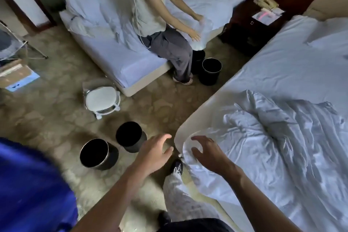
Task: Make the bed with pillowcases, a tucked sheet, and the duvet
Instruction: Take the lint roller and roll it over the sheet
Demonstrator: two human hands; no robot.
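Hands are both open, fingers spread, holding nothing. Right hand [209,153] is just over the bedding corner [186,151] on the bed [180,132]. Left hand [156,151] is farther off, at its 9 o'clock.

Dim, bluish indoor light; soft shadows on the floor [56,115]; wide-angle bending at edges; slight motion blur throughout.

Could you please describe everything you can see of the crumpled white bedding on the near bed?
The crumpled white cloth bedding looks thin, soft and heavily creased. It lies in a loose heap on the smooth white sheet at the bed's near end. One corner drapes over the rounded cream bed-base corner. The right hand, fingers spread, is over that corner; whether it touches is unclear. The left hand is apart from it.
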